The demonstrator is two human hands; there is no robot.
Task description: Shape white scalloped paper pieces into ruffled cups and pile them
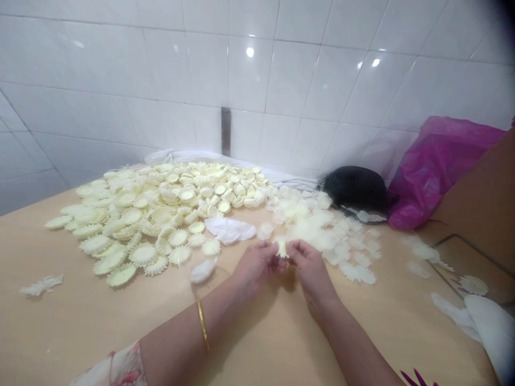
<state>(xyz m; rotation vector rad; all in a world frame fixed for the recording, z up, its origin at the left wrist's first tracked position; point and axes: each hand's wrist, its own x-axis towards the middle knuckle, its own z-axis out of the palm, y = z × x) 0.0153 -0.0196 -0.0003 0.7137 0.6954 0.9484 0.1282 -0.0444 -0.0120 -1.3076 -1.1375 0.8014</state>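
Observation:
My left hand (254, 271), below a gold bangle, and my right hand (313, 272) meet above the table. Between their closed fingertips is a small pale-yellow scalloped piece (282, 247), gripped from both sides. To the left spreads a large heap of pale-yellow discs with toothed, pleated rims (132, 214). Thin, whitish flower-shaped pieces (314, 225) lie loosely piled just beyond my right hand. A crumpled white scrap (230, 229) rests past my left hand, and a smaller white wad (202, 271) lies beside that wrist.
The wooden table (68, 332) meets a white tiled wall (181, 64). At the back right sit a black rounded object (354, 185) and a magenta plastic bag (442, 161). White cloth (493, 332) and a toothed disc (473, 285) lie at the right. Another white piece (42, 286) lies far left.

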